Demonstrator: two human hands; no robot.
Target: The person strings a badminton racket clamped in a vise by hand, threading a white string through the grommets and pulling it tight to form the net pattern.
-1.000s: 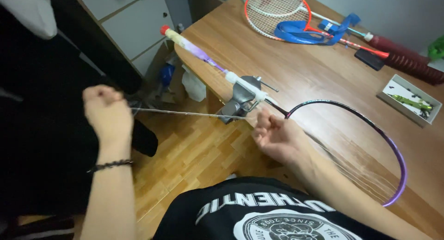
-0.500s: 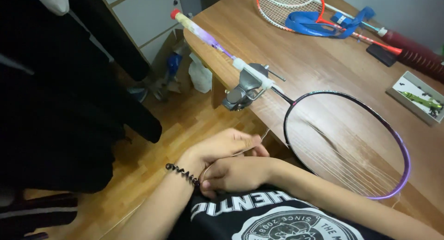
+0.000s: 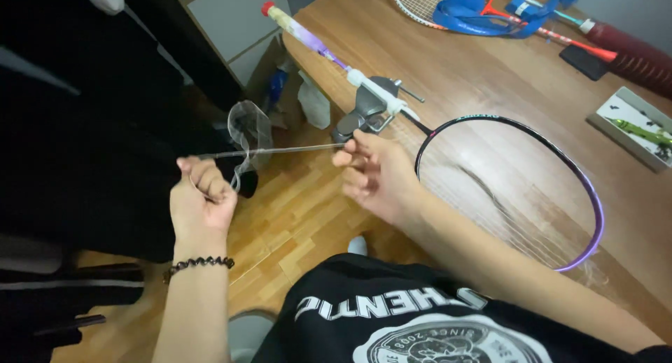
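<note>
Beside the brown wooden table (image 3: 490, 69), a thin clear racket string (image 3: 280, 151) stretches taut between the fisted left hand (image 3: 203, 195) and pinching right hand (image 3: 374, 174), near the clamped black-and-purple badminton racket (image 3: 588, 195).

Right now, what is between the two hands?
In the head view, a thin clear string stretches from the left hand to the right hand, with a loose loop near the left one.

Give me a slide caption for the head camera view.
Left hand and right hand stretch racket string beside a clamped purple racket.
</note>
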